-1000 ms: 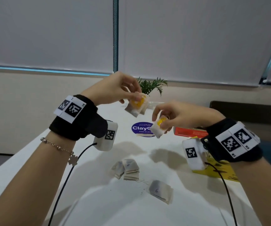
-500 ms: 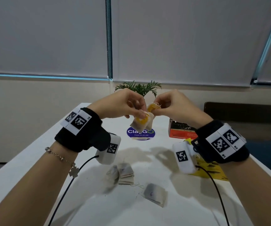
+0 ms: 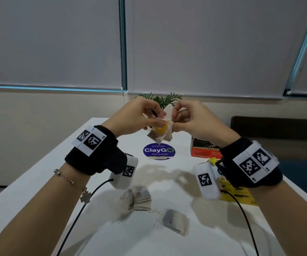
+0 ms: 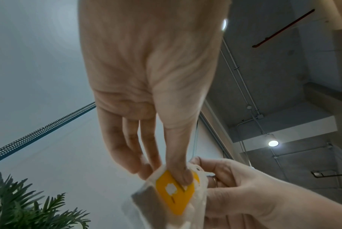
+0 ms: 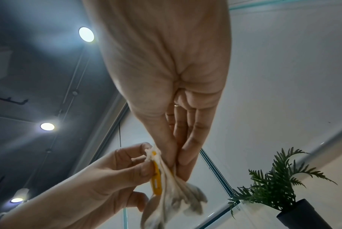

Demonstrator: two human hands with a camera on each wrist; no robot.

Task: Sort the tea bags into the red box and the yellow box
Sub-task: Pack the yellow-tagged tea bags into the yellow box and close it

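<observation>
Above the table, my left hand (image 3: 159, 122) and right hand (image 3: 174, 123) meet and together pinch a small bunch of tea bags (image 3: 161, 133) with yellow tags. In the left wrist view my left thumb presses a yellow tag (image 4: 175, 193) against the bags. In the right wrist view my right hand (image 5: 175, 168) pinches the top of the bunch (image 5: 178, 198), whose pouches hang down. The red box (image 3: 204, 149) stands on the table under my right hand. The yellow box (image 3: 238, 195) lies nearer, mostly hidden by my right wrist.
Several loose tea bags lie on the white table (image 3: 38, 182): a small pile (image 3: 139, 197) and a single one (image 3: 174, 221). A round blue ClayGo sticker (image 3: 159, 151) and a potted plant (image 3: 162, 100) are at the far end. A dark bench runs along the right.
My right hand has carried its tea bag up and left to the bunch in my left hand. Both hands now pinch the same bunch, held higher.
</observation>
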